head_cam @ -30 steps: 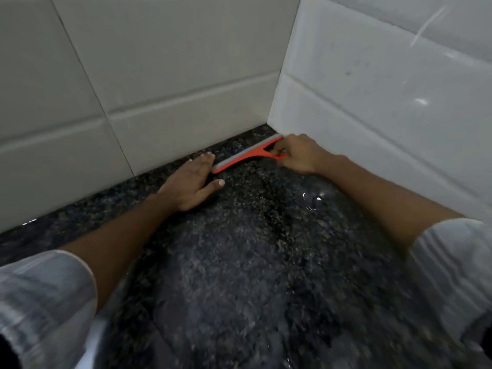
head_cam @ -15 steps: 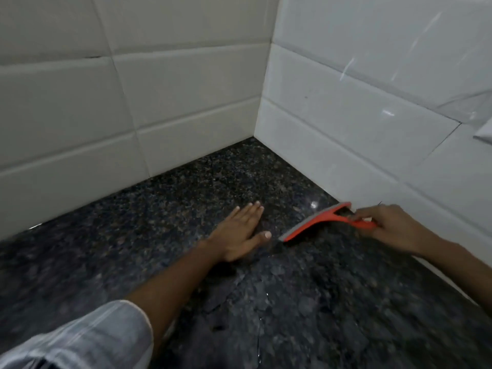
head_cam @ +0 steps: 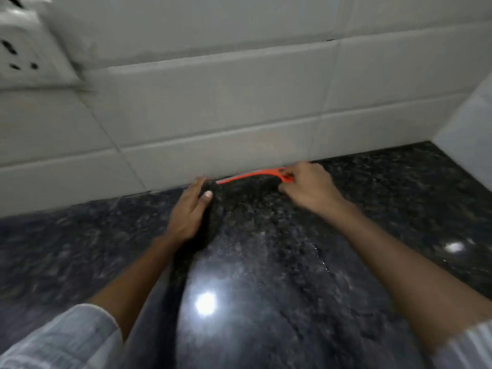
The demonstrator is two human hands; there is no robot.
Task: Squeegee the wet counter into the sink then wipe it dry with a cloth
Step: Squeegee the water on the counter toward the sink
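Note:
An orange squeegee lies with its blade along the foot of the back tiled wall, on the wet black granite counter. My right hand grips its handle at the right end. My left hand rests flat on the counter, fingers straight, just left of the blade's tip. Neither sink nor cloth is in view.
White tiled walls meet in a corner at the far right. A white wall socket plate sits at the upper left. Bright light reflections gleam on the wet counter near me.
The squeegee has gone from beside the right wall back to the foot of the back wall, left of the corner. My left hand has moved with it. The view has swung left.

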